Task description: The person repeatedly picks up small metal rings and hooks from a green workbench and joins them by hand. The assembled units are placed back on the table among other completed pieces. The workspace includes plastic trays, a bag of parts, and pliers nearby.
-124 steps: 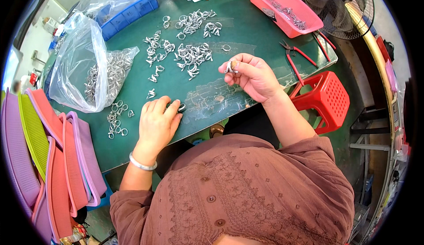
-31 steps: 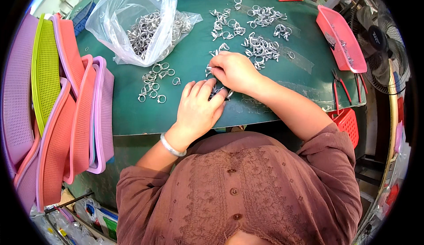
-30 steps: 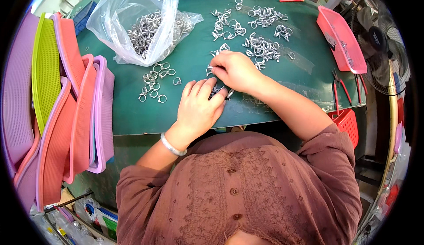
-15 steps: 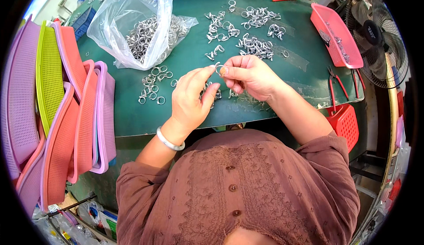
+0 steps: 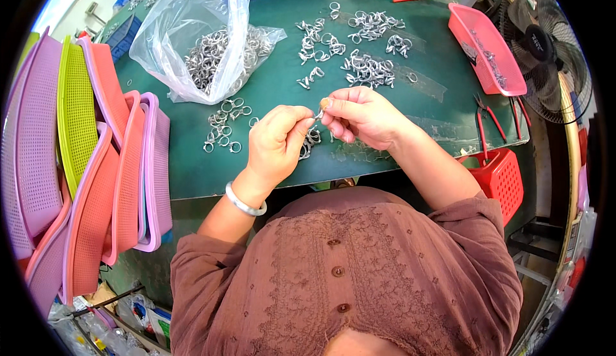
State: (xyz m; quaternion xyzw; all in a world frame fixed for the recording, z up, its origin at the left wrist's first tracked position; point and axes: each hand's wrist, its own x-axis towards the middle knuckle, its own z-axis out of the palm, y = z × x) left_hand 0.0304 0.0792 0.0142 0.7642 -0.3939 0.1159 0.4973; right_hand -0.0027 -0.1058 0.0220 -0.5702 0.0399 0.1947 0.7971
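Between my fingertips, over the near part of the table, is a small silvery metal ring [image 5: 319,115]. My left hand [image 5: 274,139], a pale bangle at its wrist, pinches it from one side. My right hand [image 5: 366,117] grips its other side between thumb and forefinger. Partly behind my left hand lies a small heap of similar rings [image 5: 310,143]. More loose rings [image 5: 222,125] are spread to the left, and several piles of rings [image 5: 369,69] lie beyond my right hand. An open clear plastic bag [image 5: 192,9] full of rings stands at the far left.
Stacked purple, green and coral plastic baskets [image 5: 82,121] stand left of the green table [image 5: 269,73]. At the right are a pink tray [image 5: 461,28] holding small metal pieces, red-handled pliers [image 5: 489,121], a red basket [image 5: 500,179] and a black fan [image 5: 539,41].
My left fingers have closed onto the ring, where they were more spread before. The ring has turned and sits slightly lower between both hands.
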